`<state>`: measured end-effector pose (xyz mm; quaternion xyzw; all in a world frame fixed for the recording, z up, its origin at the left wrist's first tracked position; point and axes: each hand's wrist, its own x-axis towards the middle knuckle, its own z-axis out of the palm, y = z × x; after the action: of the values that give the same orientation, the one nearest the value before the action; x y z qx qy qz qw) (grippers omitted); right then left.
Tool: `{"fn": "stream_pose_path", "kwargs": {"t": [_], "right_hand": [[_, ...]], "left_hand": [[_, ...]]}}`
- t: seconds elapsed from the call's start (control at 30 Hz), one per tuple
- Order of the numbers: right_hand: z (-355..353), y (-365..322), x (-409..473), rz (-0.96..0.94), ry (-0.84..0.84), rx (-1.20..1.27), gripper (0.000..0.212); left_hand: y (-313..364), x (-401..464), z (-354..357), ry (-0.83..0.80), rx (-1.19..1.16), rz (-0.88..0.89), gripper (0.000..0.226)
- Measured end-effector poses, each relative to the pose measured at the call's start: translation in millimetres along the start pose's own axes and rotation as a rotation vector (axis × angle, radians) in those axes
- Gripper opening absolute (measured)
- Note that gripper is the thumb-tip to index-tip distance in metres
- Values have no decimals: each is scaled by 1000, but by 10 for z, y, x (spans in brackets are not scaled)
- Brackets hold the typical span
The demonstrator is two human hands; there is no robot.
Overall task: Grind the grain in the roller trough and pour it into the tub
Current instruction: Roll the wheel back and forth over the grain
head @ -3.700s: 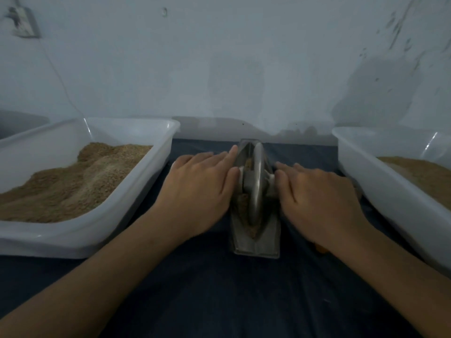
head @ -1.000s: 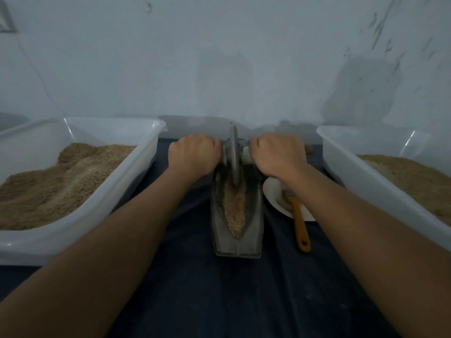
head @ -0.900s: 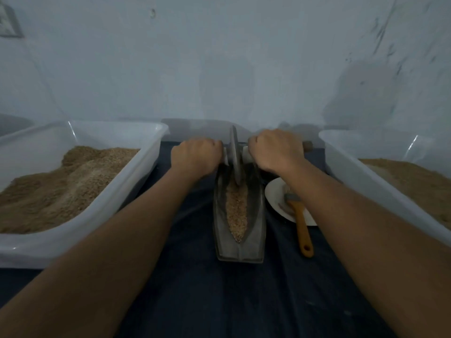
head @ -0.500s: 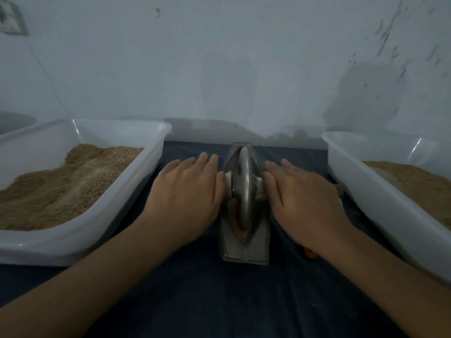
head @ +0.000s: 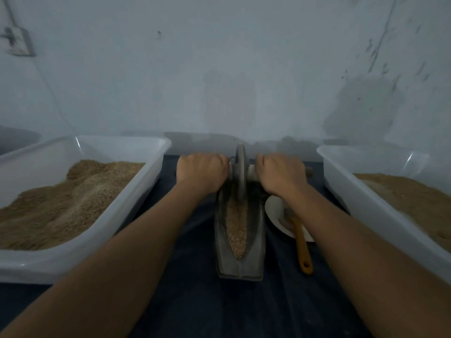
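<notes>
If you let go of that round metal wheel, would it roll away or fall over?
It would probably roll: the wheel is a thin disc standing on edge in the trough. The trough's sloped sides would likely keep it in the groove. Alone it may tip, being narrow, though the handle through it, gripped by the left hand and right hand, might catch it. It looks heavy.

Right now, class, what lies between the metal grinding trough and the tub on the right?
In the head view, a white plate with an orange-handled brush resting on it lies on the dark cloth between the trough and the right tub.
</notes>
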<state>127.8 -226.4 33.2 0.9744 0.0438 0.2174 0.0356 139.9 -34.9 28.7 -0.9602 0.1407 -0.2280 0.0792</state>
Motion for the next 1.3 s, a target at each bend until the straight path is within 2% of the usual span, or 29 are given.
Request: {"fn": "stream_pose_path", "kwargs": {"t": [0.1, 0.2, 0.27, 0.33, 0.43, 0.5, 0.57, 0.63, 0.77, 0.87, 0.93, 1.0, 1.13, 1.3], "right_hand": [[-25, -50, -169, -36, 81, -8, 21], [-68, -131, -637, -73, 221, 103, 46], [-110, -187, -943, -108, 279, 133, 52], [-163, -179, -1142, -139, 270, 162, 55], [-220, -109, -1228, -141, 235, 207, 57], [-190, -76, -1164, -129, 188, 237, 58], [-120, -49, -987, -109, 131, 248, 59], [-65, -25, -691, -64, 79, 194, 53], [62, 19, -50, -3, -41, 22, 23], [63, 18, 41, 10, -55, -7, 21], [35, -25, -110, -36, 3, -34, 24], [-17, -83, -369, -49, 117, 14, 38], [-174, -218, -976, -94, 201, 142, 58], [-315, -169, -1226, -173, 340, 133, 55]], "left_hand": [[-8, -171, -16, 32, 30, 35, 23], [-39, -554, -18, 68, -78, 19, 43], [-74, -817, -66, 74, -238, 28, 54], [-95, -1073, -137, 127, -298, 42, 59], [-90, -1228, -149, 252, -259, 101, 56], [-70, -1142, -123, 264, -252, 91, 55], [-36, -917, -102, 210, -255, 37, 57], [0, -601, -66, 142, -206, -20, 58], [11, 13, -24, -25, -19, -36, 41], [-7, 174, 51, -70, 5, -43, 40], [-7, 2, 28, -24, 2, 4, 29], [-8, -307, -7, 23, -10, 14, 25], [-59, -989, -125, 90, -202, -19, 62], [-74, -1351, -233, 169, -275, 19, 61]]}}
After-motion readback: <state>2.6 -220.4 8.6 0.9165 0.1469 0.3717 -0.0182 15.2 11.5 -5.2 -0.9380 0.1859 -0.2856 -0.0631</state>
